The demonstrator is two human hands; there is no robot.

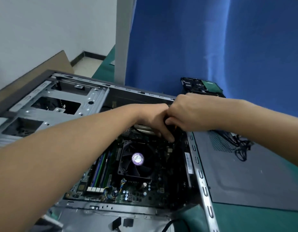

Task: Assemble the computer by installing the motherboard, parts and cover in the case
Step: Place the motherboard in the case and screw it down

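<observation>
Lying open on the green counter (245, 220), the computer case (201, 178) fills the near and left part of the view, with both forearms stretched across it. Below the hands, toward the viewer, the motherboard (138, 196) sits flat inside the case, carrying a black fan (136, 162) with a round purple label. The memory sticks (101, 168) stand in their slots under the left forearm.

Above the far right corner of the board, the left hand (153, 119) and right hand (188, 111) meet knuckle to knuckle. The left hand's fingers curl downward toward the board. The right hand's thumb and fingers are bent inward. Together they grip a black cable (167, 119), most of it hidden by the fingers, with a sliver of orange wire showing just under the right thumb.

Left of the left hand, the metal drive cage (61, 101) takes up the far left end of the case. Right of the right hand, the grey cover (245, 178) lies flat on the counter just beside the case rim. A tangle of loose black cables (240, 146) rests on its vented corner.

Just behind the right hand a hard drive (201, 86) leans against a blue curtain (211, 47). Far beyond the left hand, a sheet of cardboard (61, 64) stands against the white wall.
</observation>
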